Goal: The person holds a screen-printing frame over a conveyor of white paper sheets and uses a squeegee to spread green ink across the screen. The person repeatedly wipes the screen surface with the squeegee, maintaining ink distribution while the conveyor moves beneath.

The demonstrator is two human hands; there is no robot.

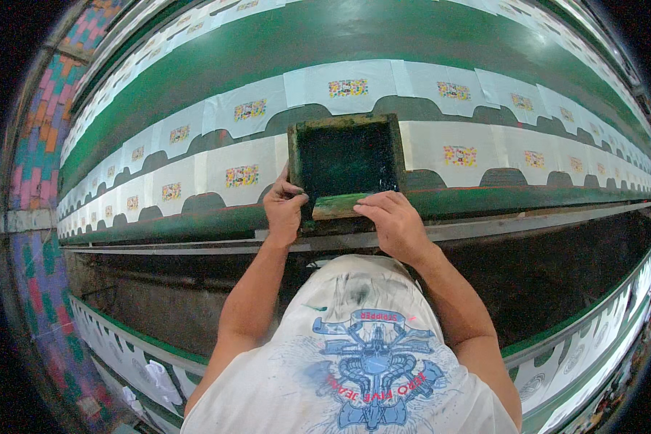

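Note:
A wooden-framed printing screen with dark mesh lies over the near row of white fabric pieces. My left hand is closed on the frame's lower left side, thumb and fingertips at its edge. Along the screen's near end rests a squeegee with a wooden edge and green ink on it. My right hand grips the squeegee's right end, thumb in front and fingers over the top. The fabric beneath the screen is hidden.
White fabric pieces with small colourful prints lie in two rows on a long green table. A pale rail runs along its near edge. Behind me stands another table with white pieces. A brick-patterned floor shows at left.

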